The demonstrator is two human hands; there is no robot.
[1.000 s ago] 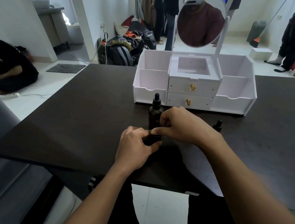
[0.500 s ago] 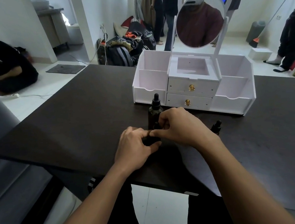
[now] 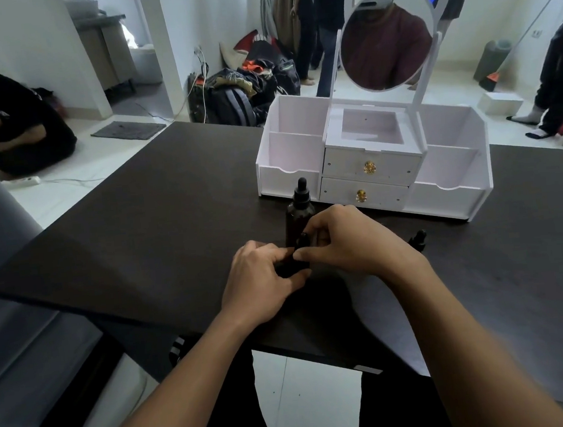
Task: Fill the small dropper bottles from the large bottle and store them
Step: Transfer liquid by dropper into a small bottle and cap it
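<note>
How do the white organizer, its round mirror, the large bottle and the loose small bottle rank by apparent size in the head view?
1. white organizer
2. round mirror
3. large bottle
4. loose small bottle: only partly visible, so its full size is unsure, but it looks smallest.

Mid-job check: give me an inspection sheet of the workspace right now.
Surface: dark table, matte.
Job's things: large bottle upright, capped; small dropper bottle held in front of it; second small bottle farther right; white organizer behind, drawers shut.
Clutter: nothing seen.
Grips: left hand holds the small dropper bottle's body, right hand pinches its cap.
Cables: power strip and cord on the floor, left.
Surroundings: bags heaped on the floor; person seated at left, others standing behind.
</note>
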